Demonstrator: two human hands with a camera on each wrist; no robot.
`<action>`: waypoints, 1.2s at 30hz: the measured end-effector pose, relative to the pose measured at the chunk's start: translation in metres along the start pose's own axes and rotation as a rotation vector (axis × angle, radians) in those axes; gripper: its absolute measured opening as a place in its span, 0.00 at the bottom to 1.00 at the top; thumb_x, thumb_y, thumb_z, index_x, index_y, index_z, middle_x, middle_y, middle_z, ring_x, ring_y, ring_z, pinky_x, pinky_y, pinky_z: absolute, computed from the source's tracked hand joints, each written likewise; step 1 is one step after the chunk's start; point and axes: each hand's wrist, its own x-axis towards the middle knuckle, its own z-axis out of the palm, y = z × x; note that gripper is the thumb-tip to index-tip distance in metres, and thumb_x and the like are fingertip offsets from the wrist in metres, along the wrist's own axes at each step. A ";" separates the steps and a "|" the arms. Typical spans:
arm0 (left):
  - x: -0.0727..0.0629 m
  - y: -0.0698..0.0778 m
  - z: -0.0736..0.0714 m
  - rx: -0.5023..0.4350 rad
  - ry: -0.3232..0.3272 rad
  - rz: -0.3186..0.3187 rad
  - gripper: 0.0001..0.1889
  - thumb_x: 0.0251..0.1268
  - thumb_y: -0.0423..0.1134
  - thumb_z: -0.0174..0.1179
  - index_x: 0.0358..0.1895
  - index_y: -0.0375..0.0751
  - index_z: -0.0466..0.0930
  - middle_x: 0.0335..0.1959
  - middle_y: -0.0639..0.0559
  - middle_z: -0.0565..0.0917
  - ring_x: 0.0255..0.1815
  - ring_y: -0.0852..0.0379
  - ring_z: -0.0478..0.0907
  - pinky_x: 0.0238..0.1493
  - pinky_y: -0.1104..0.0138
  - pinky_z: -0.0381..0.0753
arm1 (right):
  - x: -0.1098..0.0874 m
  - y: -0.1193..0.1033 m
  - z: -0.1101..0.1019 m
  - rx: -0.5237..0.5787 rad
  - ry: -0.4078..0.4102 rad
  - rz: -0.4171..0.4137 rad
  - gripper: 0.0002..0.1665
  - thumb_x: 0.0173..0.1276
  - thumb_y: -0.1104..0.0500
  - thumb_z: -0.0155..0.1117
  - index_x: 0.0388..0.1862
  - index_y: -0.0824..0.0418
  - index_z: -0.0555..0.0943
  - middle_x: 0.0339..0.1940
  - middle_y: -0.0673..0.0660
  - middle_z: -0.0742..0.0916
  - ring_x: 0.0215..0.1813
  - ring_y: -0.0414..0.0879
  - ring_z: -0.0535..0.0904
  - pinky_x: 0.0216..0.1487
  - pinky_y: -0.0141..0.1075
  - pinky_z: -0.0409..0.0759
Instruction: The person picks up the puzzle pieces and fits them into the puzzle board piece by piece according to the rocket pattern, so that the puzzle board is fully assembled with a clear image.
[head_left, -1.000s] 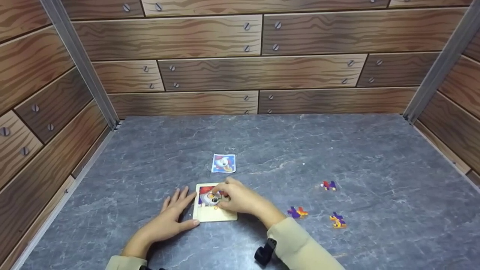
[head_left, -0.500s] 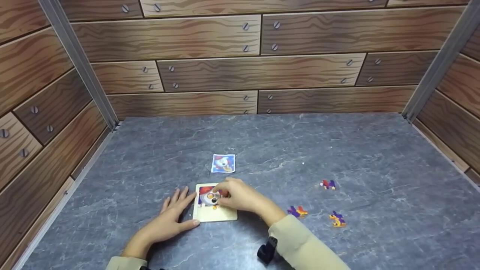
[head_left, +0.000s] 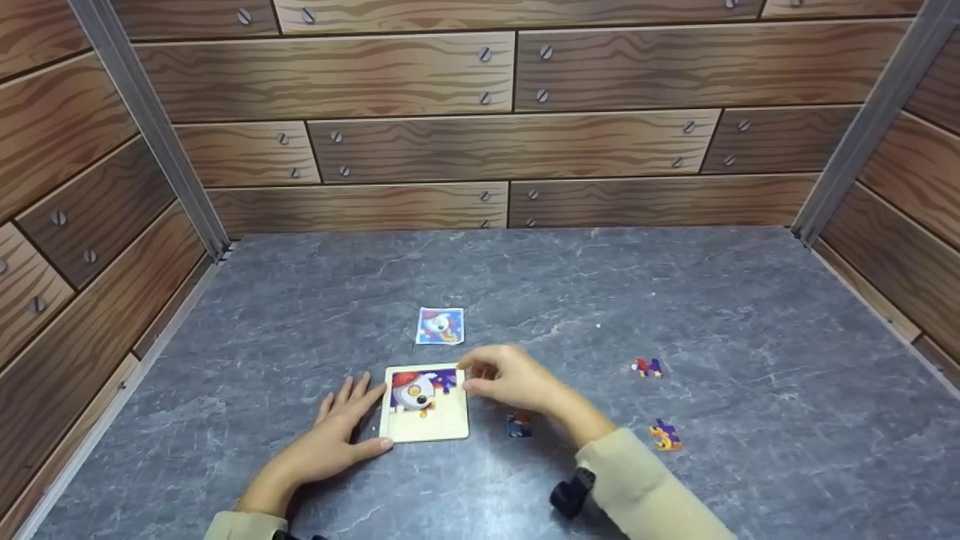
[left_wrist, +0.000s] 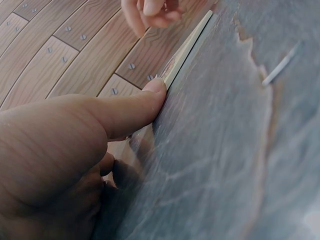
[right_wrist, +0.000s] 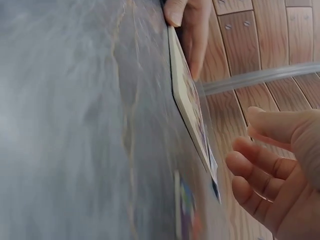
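A square pale puzzle tray lies on the table, with jigsaw pieces forming a white dog's face and red hat in its upper part. Bare wood shows along the bottom and lower right. My left hand lies flat at the tray's left side, its thumb touching the near corner. Just past the upper right edge hovers my right hand. Its fingers are loosely bent, thumb apart, with nothing between them. A loose jigsaw piece lies below that hand, right of the tray.
Behind the tray lies a small picture card of the same dog. Two more loose pieces, one red and purple and one purple and yellow, lie at the right. Plank-patterned walls enclose the table.
My right hand has let go and moved right, off the puzzle, uncovering a purple piece at the picture's upper right. A loose piece beneath it shows now; another is hidden behind the forearm.
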 end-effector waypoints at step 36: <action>0.001 0.000 -0.001 0.008 -0.001 -0.015 0.42 0.57 0.56 0.61 0.72 0.45 0.55 0.74 0.38 0.43 0.73 0.40 0.28 0.66 0.44 0.23 | -0.130 0.086 -0.140 -0.126 0.216 0.268 0.16 0.59 0.62 0.67 0.44 0.70 0.80 0.30 0.53 0.83 0.33 0.44 0.77 0.33 0.31 0.77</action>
